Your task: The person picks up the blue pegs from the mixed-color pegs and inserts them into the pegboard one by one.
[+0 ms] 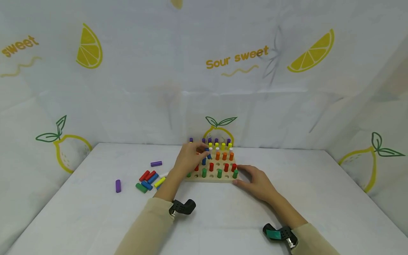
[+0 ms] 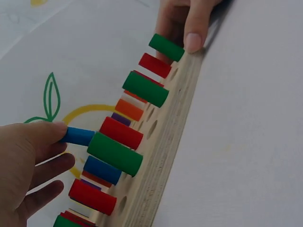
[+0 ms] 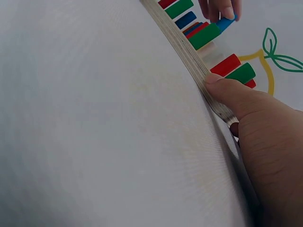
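A wooden pegboard (image 1: 211,180) lies at the middle of the table, with rows of green, red, blue, orange, white, yellow and purple pegs standing in it. My left hand (image 1: 187,158) reaches over its left part and pinches a blue peg (image 2: 79,136) between thumb and fingertips, above the standing pegs. In the left wrist view, the other fingers of that hand are spread apart. My right hand (image 1: 257,181) grips the board's near right corner, its thumb (image 3: 220,82) on the front edge and its fingers along the right side. A green peg (image 1: 235,174) stands close to that thumb.
Loose pegs lie left of the board: red (image 1: 144,175), green (image 1: 141,187), blue (image 1: 147,185), yellow (image 1: 160,182) and a partly hidden white one (image 1: 164,174). Two purple pegs (image 1: 156,163) lie apart from the pile. A lemon-print sheet (image 1: 143,106) hangs behind the table.
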